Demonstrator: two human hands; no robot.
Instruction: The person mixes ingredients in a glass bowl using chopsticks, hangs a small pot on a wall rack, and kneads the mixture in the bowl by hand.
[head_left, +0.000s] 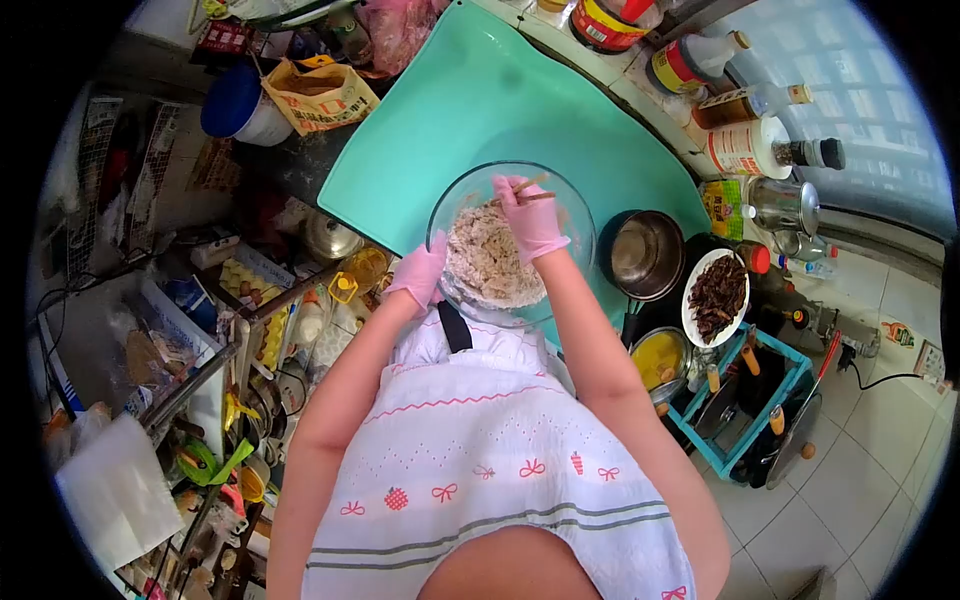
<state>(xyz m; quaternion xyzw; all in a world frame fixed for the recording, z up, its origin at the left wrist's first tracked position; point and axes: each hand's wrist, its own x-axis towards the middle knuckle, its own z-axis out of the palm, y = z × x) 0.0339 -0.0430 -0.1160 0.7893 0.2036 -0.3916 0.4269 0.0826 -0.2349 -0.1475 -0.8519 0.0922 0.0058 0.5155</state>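
A large clear glass bowl stands on a turquoise mat, holding a pale, lumpy flour mixture. My right hand, in a pink glove, is wrapped round a pair of chopsticks over the bowl; their upper ends stick out past the fingers, and their lower ends are hidden. My left hand, gloved in pink too, grips the bowl's rim at its left side. Some of the mixture lies against the glass near the left fingers.
Right of the bowl on the turquoise mat is a dark saucepan. Beyond it sit an oval plate of dark brown food and a bowl of yellow liquid. Bottles line the window ledge. Cluttered shelves fill the left.
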